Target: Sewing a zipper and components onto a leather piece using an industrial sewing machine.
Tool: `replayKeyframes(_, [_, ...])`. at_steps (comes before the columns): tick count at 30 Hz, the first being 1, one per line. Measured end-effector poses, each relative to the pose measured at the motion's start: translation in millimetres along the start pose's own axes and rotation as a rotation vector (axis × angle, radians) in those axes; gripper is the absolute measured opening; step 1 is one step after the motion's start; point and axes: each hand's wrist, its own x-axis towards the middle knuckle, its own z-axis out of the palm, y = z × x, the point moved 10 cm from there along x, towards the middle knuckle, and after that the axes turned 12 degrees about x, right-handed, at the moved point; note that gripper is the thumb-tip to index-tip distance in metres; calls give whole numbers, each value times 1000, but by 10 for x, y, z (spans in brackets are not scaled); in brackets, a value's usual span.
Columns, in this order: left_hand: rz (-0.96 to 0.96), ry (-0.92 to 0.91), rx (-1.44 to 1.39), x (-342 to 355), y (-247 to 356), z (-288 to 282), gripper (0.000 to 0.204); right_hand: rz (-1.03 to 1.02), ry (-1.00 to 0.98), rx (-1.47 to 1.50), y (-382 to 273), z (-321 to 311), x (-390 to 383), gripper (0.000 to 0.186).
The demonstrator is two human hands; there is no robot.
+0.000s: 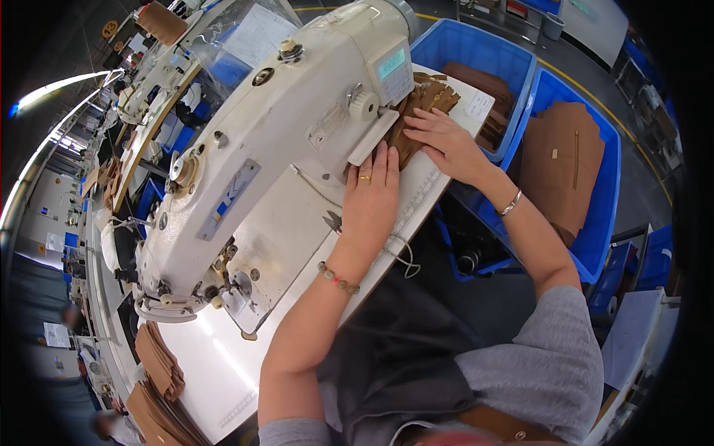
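At the right end of the sewing machine (275, 111), a pile of brown zippers (435, 97) with brass-coloured metal bits lies on the white table. My left hand (372, 197) lies with its fingers stretched over the pile's near left edge, beside the machine's base. My right hand (446, 145) rests on the right part of the pile, its fingers extended and a little apart. The fingertips of both hands touch the brown strips, and what lies under them is partly hidden. Small dark thread snips (333, 221) lie by my left wrist.
Two blue bins (476, 33) stand beyond the table's right edge. A brown fabric panel (561, 167) with a zipper-like strip lies in the nearer one. Stacked brown pieces (158, 360) sit at the table's left end. A pale cord (405, 256) hangs over the front edge.
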Motion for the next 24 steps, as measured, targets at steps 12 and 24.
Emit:
replayKeyframes(12, [-151,98,-563,-927,-466,-1440,43,-18,289,-149,-109,-556,-81,17])
replayKeyframes(24, [-371,921,-1382,-2160,-806,-3068,39,-99,79,-149,-622,141,131,12])
